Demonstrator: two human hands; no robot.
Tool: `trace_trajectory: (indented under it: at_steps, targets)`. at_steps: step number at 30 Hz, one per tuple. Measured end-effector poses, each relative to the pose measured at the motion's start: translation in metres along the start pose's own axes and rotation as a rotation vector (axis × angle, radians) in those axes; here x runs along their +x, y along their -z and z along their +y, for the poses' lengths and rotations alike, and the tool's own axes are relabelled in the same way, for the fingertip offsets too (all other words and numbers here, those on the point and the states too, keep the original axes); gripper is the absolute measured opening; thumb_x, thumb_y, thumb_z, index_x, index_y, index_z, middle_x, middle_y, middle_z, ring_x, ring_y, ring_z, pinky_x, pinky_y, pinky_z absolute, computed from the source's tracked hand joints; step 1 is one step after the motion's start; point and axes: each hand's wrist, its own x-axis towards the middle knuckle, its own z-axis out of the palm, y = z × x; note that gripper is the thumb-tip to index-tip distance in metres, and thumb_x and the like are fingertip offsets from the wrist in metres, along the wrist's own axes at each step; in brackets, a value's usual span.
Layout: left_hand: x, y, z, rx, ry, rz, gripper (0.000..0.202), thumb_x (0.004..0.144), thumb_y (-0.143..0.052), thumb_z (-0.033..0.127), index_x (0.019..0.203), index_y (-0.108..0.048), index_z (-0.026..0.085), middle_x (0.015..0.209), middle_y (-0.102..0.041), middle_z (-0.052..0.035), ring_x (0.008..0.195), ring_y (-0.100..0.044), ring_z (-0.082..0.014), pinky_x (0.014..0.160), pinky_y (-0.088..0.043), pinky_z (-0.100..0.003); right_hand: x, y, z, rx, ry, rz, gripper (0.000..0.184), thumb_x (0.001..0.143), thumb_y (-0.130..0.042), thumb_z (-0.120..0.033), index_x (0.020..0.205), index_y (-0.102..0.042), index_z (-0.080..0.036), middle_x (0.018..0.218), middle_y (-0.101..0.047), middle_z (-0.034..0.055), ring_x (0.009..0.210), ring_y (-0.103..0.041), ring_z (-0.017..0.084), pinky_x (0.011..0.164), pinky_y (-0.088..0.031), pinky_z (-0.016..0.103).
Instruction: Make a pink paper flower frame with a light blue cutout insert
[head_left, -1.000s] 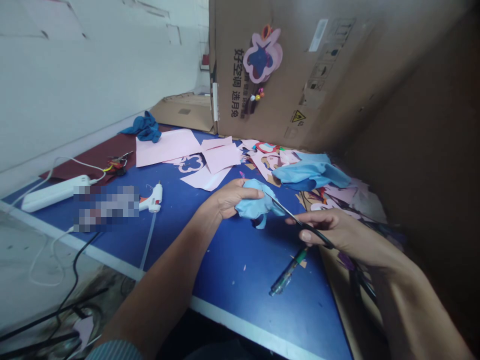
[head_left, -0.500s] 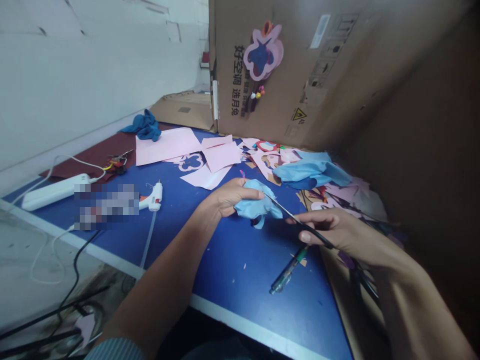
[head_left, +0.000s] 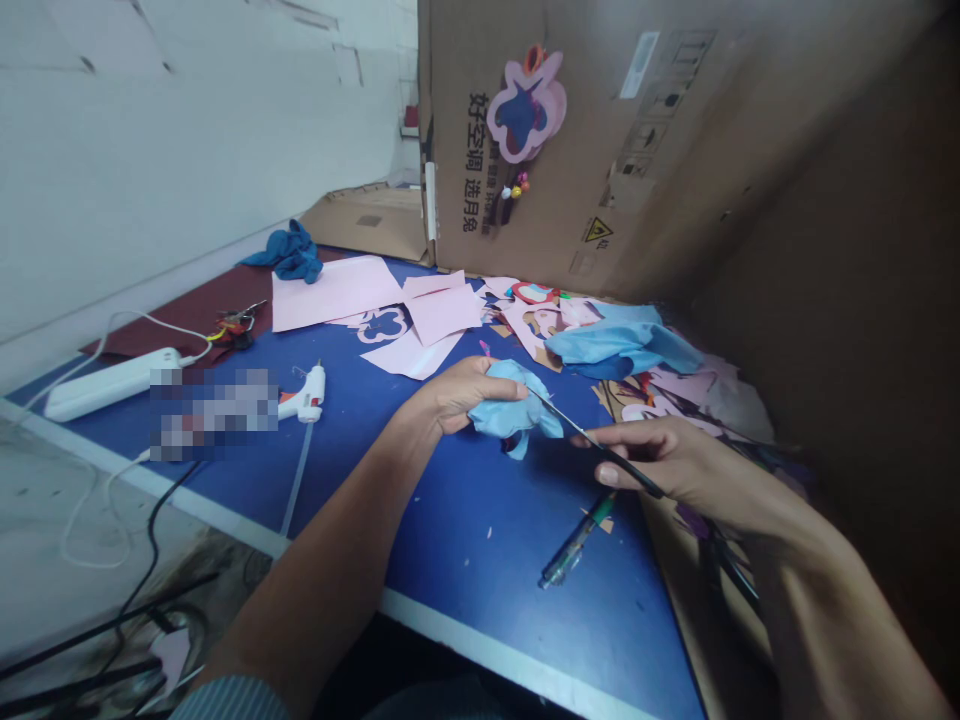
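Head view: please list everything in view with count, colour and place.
Table: 1, blue, centre
Held cloth: 1, light blue, centre
Bladed tool: 1, silver and black, centre
Pen: 1, green and clear, front
Loose cloth: 1, light blue, right
Dark cloth: 1, blue, far left
Papers: many, mostly pink, far side
Cardboard: several, brown, behind
Flower ornament: 1, pink, top
Glue gun: 1, white, left
Power strip: 1, white, left
Cables: several, white and black, left
Sheet: 1, maroon, left
Key-like bunch: 1, multicoloured, left
Left grip: 1, bare, centre
Right grip: 1, bare, right
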Motion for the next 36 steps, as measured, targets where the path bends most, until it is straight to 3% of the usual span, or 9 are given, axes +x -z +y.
trace_trajectory:
  at_steps: [7, 14, 21, 36]
  targets:
    - [0.0013, 0.0020, -0.0014, 0.002, 0.011, 0.011, 0.013, 0.078, -0.082, 0.007, 0.089, -0.076, 0.006, 0.070, -0.073, -0.0077, 0.052, -0.064, -0.0112, 0.053, -0.049, -0.023, -0.0004, -0.0002, -0.0024, -0.001, -0.001, -0.011, 0.060, 0.070, -0.091, -0.069, 0.113, -0.090, -0.027, 0.068, -0.050, -0.0015, 0.065, -0.043, 0.015, 0.059, -0.036, 0.029]
    - [0.0011, 0.0016, -0.0015, 0.001, 0.000, 0.007, 0.012, 0.079, -0.082, 0.008, 0.090, -0.076, 0.007, 0.070, -0.074, -0.0068, 0.059, -0.067, -0.0122, 0.061, -0.054, -0.025, -0.0027, 0.0008, -0.0056, 0.001, 0.000, -0.024, 0.057, 0.075, -0.089, -0.067, 0.115, -0.090, -0.027, 0.068, -0.048, -0.0025, 0.065, -0.040, 0.014, 0.060, -0.035, 0.030]
    - [0.0022, 0.0034, -0.0027, 0.000, -0.003, 0.002, 0.016, 0.076, -0.084, 0.009, 0.091, -0.077, 0.006, 0.076, -0.076, -0.0097, 0.056, -0.066, -0.0121, 0.051, -0.048, -0.023, -0.0003, -0.0005, -0.0077, 0.010, -0.011, -0.037, 0.054, 0.073, -0.089, -0.064, 0.113, -0.090, -0.028, 0.070, -0.048, -0.0024, 0.067, -0.041, 0.015, 0.061, -0.034, 0.030]
    - [-0.0006, -0.0012, -0.0002, 0.001, -0.011, 0.007, 0.015, 0.077, -0.085, 0.010, 0.089, -0.076, 0.007, 0.072, -0.074, -0.0077, 0.058, -0.066, -0.0126, 0.060, -0.054, -0.025, -0.0012, -0.0012, -0.0062, 0.027, 0.004, -0.002, 0.060, 0.071, -0.091, -0.068, 0.113, -0.090, -0.026, 0.067, -0.049, -0.0021, 0.064, -0.039, 0.014, 0.057, -0.033, 0.029]
